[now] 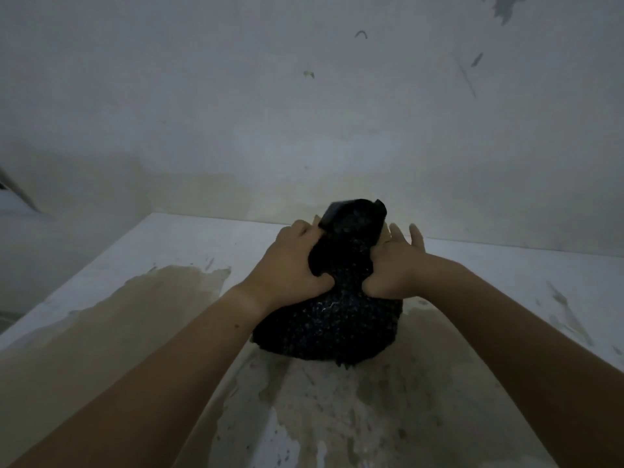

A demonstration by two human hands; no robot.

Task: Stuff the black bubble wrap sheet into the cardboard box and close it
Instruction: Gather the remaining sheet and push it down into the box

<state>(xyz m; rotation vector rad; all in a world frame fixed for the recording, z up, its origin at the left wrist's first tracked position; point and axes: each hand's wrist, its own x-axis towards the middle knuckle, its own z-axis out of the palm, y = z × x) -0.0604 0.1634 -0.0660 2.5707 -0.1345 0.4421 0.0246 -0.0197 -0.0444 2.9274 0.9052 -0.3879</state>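
Fingers (pixel 301 230) of left hand (pixel 290 261) curled into bubble wrap (pixel 331 319); right hand (pixel 395 265) outstretched.

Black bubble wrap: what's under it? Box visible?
Near end of the black bubble wrap lies on the stained table. The left hand grips its middle, the right hand presses it. A tan sliver by the right hand may be the box; everything else underneath is covered.

The crumpled black bubble wrap sheet (pixel 331 319) fills the middle of the stained white desk (pixel 162 298). The left hand (pixel 290 265) and the right hand (pixel 395 265) occupy the sheet's upper sides. Further left and right of the sheet, the desk is open. Close behind the sheet, the grey wall (pixel 304 130) blocks passage.
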